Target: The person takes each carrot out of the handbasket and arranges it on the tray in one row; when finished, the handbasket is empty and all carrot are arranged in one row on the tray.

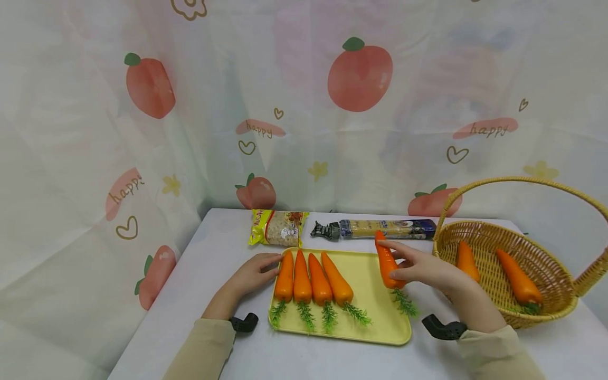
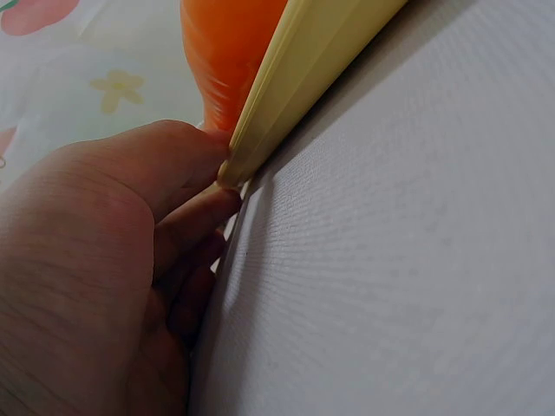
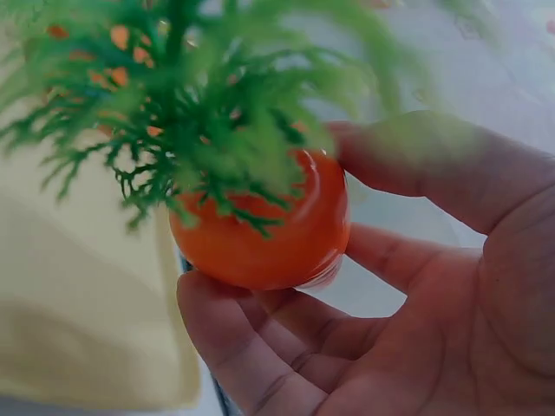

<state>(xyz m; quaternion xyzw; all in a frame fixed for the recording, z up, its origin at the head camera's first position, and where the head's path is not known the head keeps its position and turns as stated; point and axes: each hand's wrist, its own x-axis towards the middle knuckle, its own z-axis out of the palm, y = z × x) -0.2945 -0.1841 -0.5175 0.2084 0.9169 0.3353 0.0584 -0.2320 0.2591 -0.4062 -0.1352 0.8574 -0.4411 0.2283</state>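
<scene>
Over a white worktop (image 1: 342, 364), the left hand (image 1: 254, 274) slants forward, pinching the edge of a yellow tray (image 1: 375, 316); the right hand (image 1: 425, 266) angles inward, curled round a carrot (image 1: 387, 262).

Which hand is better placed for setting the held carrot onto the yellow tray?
Probably the right hand: it holds that carrot near the right side of the yellow tray, while the left hand holds the tray's left edge.

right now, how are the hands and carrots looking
Right fingers grip one carrot, right side of yellow tray. Left fingers pinch tray's left edge. Four carrots on tray; nothing visibly blocking.
</scene>
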